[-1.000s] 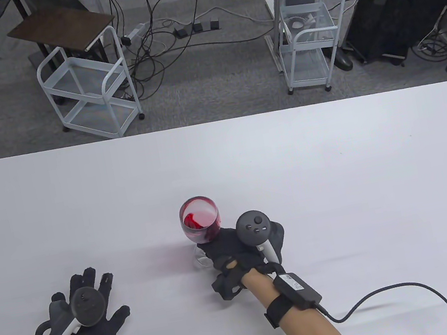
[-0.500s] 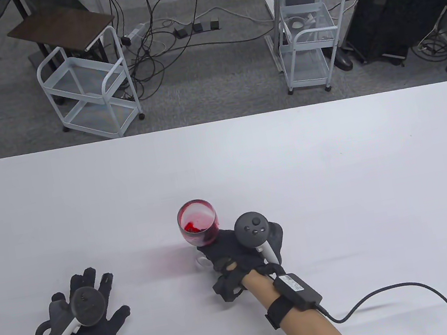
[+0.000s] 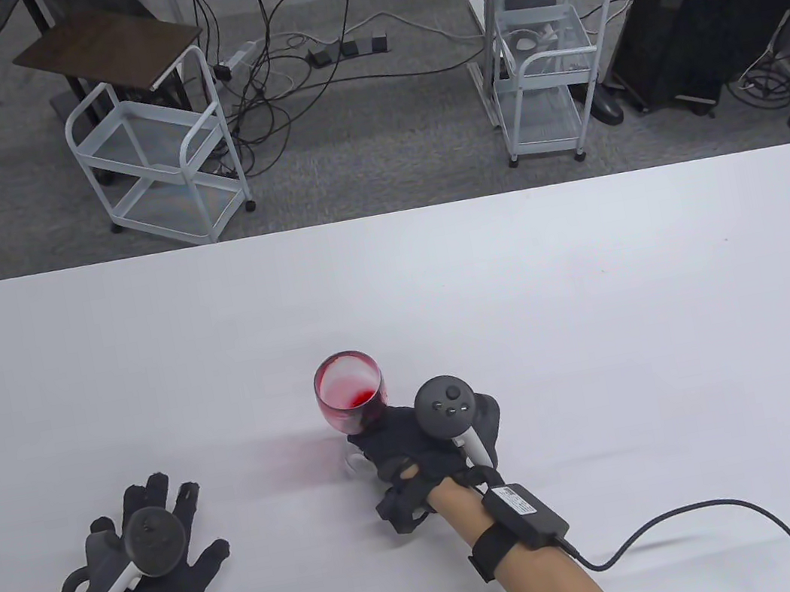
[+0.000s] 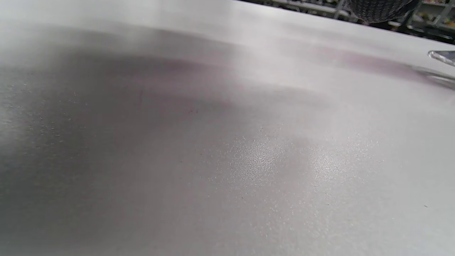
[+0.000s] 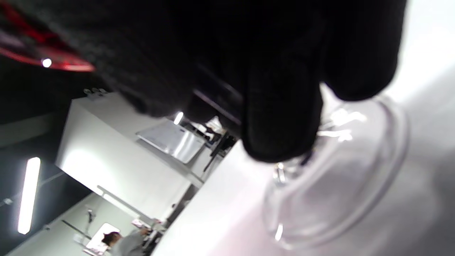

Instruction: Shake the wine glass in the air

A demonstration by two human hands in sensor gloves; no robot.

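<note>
Grey carpet with tangled cables [image 3: 293,62] lies beyond a white desk [image 3: 590,277] that fills the lower part of the table view.

Near the middle of the desk's near edge, the right hand [image 3: 422,448], in a black sensor glove, is closed around the stem of a wine glass [image 3: 351,395]. A dark tracker [image 3: 446,403] is strapped to the back of that hand. In the right wrist view, gloved fingers [image 5: 280,117] are seen wrapped over the stem just above the clear round foot [image 5: 337,170]; whether the foot touches the desk cannot be told. The bowl is seen just beyond the fingers, leaning slightly toward the far-left, with red liquid coating its walls. A reddish shadow [image 3: 295,466] is cast on the desk to the glass's left. A black box [image 3: 524,510] is strapped to the right wrist, and its cord [image 3: 709,515] is looped across the desk toward the near-right corner.

The left hand [image 3: 156,567] is laid flat near the near-left corner, fingers spread, holding nothing, well apart from the glass. In the left wrist view only blurred desk surface is shown, with an edge of the glass foot at the right.

Beyond the desk's far edge, two white wire carts [image 3: 159,169] are stood on the floor, beside a brown side table [image 3: 107,49] and a black computer case [image 3: 710,3].
</note>
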